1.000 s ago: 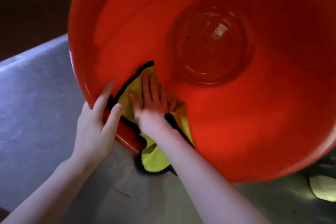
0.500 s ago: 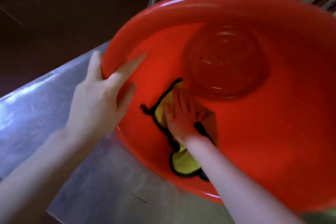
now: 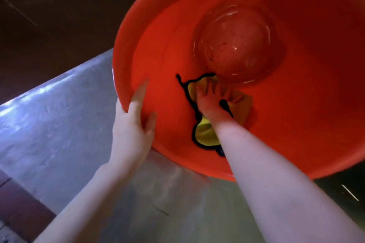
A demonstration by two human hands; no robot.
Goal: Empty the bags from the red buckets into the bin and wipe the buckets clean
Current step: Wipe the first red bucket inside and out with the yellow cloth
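Note:
A large red bucket [image 3: 296, 104] lies tilted on its side on a steel table, its mouth toward me. Its round bottom shows small dark specks and drops. My left hand [image 3: 132, 130] grips the near left rim, thumb and a finger inside, the rest outside. My right hand [image 3: 211, 98] reaches deep inside and presses a yellow cloth with a black hem [image 3: 205, 134] flat against the lower inner wall, just below the bottom. The fingers are spread on the cloth.
The steel table [image 3: 59, 124] runs under the bucket and to the left, its edge at the lower left. Dark floor [image 3: 49, 25] lies beyond it. A dark patch [image 3: 345, 193] shows at the right, under the bucket.
My right hand has pushed the cloth further in, from near the rim toward the bottom. My left hand has shifted along the rim. The view has swung, so the bucket sits more to the right.

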